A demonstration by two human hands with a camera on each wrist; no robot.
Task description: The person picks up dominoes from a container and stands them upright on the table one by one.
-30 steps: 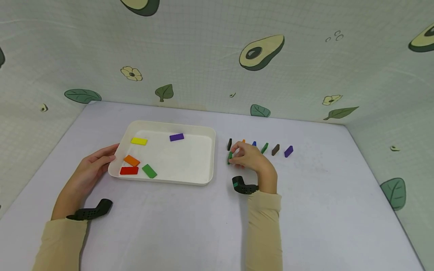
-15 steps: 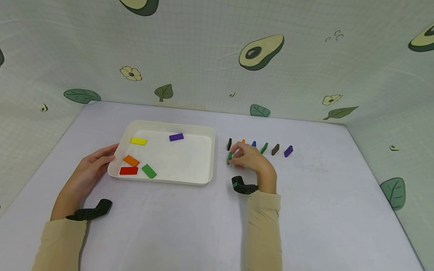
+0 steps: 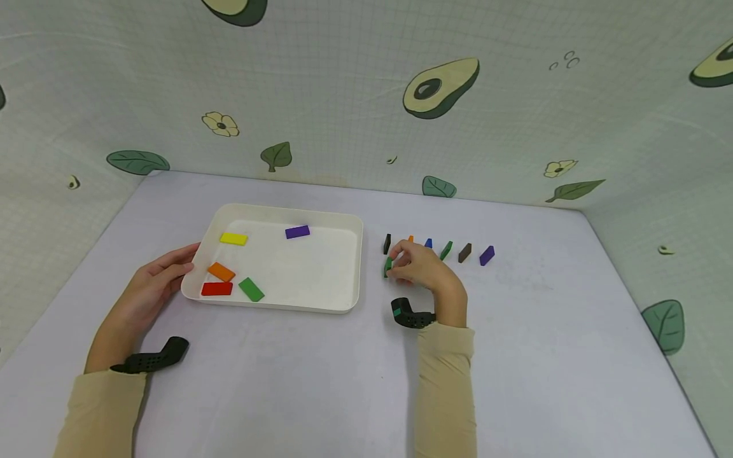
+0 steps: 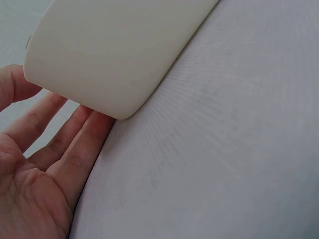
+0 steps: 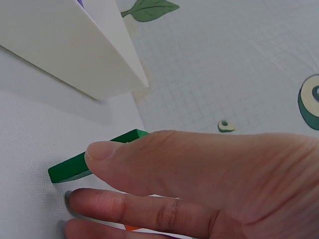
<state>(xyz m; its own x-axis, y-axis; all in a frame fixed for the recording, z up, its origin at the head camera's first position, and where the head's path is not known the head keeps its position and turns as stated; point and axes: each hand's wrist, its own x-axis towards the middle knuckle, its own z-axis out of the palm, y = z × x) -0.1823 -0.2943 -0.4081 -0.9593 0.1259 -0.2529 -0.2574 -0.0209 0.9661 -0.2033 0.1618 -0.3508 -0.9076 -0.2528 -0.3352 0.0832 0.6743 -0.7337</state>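
Note:
My right hand (image 3: 420, 264) pinches a green domino-like block (image 3: 387, 267) that stands upright on the table, right of the tray. In the right wrist view the thumb lies across that green block (image 5: 72, 167), and the index finger is mostly hidden. My left hand (image 3: 151, 286) rests against the left end of a white tray (image 3: 286, 308), thumb by the rim and fingers loosely extended along the outside. Inside the tray lie a yellow block (image 3: 233, 239), a purple block (image 3: 297, 232), an orange block (image 3: 221, 272), a red block (image 3: 217, 289) and another green block (image 3: 251, 289).
Behind and right of my right hand stands a row of blocks: black (image 3: 387, 244), orange (image 3: 410, 239), blue (image 3: 428, 243), green (image 3: 446, 250), brown (image 3: 465, 253) and purple (image 3: 487, 256). More orange shows under the hand, partly hidden. A patterned cloth (image 3: 343, 95) rises behind the table.

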